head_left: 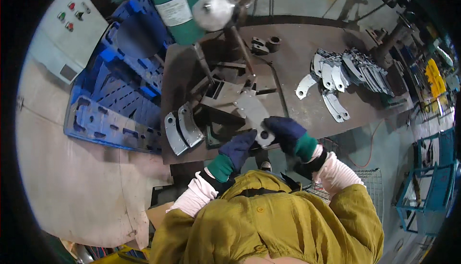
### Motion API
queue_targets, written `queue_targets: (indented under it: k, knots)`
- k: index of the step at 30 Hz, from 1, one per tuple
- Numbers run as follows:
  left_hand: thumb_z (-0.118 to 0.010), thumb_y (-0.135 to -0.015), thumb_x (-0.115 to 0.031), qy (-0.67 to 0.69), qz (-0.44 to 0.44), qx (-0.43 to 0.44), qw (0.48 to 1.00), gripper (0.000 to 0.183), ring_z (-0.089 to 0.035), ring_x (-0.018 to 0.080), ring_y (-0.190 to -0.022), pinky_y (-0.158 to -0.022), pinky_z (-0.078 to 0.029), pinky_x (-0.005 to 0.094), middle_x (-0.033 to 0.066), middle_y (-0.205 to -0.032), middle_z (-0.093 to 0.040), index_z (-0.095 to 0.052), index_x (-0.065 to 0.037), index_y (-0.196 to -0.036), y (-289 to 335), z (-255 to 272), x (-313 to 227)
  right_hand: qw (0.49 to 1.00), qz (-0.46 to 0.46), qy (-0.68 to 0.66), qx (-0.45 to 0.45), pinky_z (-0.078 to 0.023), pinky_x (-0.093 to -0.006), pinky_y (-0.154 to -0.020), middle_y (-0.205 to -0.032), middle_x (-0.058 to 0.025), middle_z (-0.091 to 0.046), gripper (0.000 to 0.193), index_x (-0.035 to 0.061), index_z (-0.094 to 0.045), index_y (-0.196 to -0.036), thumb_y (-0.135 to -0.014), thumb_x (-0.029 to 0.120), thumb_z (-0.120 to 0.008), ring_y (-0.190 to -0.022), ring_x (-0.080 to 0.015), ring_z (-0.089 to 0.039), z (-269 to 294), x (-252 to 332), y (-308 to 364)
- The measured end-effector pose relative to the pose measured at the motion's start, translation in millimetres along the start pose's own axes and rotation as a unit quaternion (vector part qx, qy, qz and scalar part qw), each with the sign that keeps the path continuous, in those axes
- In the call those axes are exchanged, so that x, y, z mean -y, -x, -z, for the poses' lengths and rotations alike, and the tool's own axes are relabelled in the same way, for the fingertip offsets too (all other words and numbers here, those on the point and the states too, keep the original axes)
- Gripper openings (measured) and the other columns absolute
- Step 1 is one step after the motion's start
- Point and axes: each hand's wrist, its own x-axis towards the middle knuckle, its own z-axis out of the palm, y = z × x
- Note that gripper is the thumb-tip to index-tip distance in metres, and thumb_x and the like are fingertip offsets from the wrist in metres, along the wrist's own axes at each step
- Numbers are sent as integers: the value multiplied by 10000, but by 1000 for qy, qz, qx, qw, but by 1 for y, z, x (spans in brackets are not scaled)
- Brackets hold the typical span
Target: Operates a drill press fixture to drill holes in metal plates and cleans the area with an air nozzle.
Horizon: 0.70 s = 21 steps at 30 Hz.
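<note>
A curved grey metal plate [255, 113] with a round hole near its close end lies over a metal fixture block [222, 97] on the brown worktable. My left hand [239, 148], in a navy glove with a green cuff, grips the plate's near end from the left. On the other side, my right hand [287, 132], gloved alike, is closed on the same end beside the hole. The plate's far end reaches the fixture under a rod. Two similar curved plates [190, 128] lie on the table left of the fixture.
A pile of curved plates [357, 71] covers the table's right side. Small dark metal parts [260, 47] sit at the back. Blue plastic crates [110, 125] and a control box with buttons [72, 29] stand left. A rounded silvery head [213, 13] overhangs the table before a green drum [176, 14].
</note>
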Motion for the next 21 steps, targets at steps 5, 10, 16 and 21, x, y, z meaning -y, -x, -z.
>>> queue_targets:
  k: [5,10,16,21]
  knots:
    - [-639,-820,-83,100,159,-40,981,551,-619,356,-981,-865,-506,374,198,-1090,-630,-495,-54,-1351,14,16,-9,870,-399,-290,1,-533,-320,-719,-957,-123,-682,322,30,-656,-1104,-906,281,-617,-813,-196,-651,-68,5,-44]
    - [-574,-876,-72,133,179,7,975,534,-622,298,-1040,-876,-511,356,174,-1208,-604,-444,-66,-1393,49,13,40,880,-422,-206,76,-503,-301,-720,-875,-114,-694,399,36,-677,-1072,-919,394,-589,-754,-177,-645,-67,25,-73]
    - [-712,-816,-138,430,268,-226,832,699,-506,262,-1266,-1039,-425,361,152,-1413,-477,-392,-65,-1433,67,35,89,911,-350,-54,214,-490,-287,-685,-836,-96,-695,387,48,-683,-1115,-906,362,-598,-723,-149,-632,-33,34,-95]
    - [-809,-705,-186,167,115,-16,979,665,-605,289,-1104,-896,-499,342,174,-1245,-594,-548,-16,-1292,41,108,46,891,-333,-78,296,-489,-292,-677,-870,-112,-696,350,51,-698,-1081,-909,334,-586,-689,-149,-634,-26,35,-111]
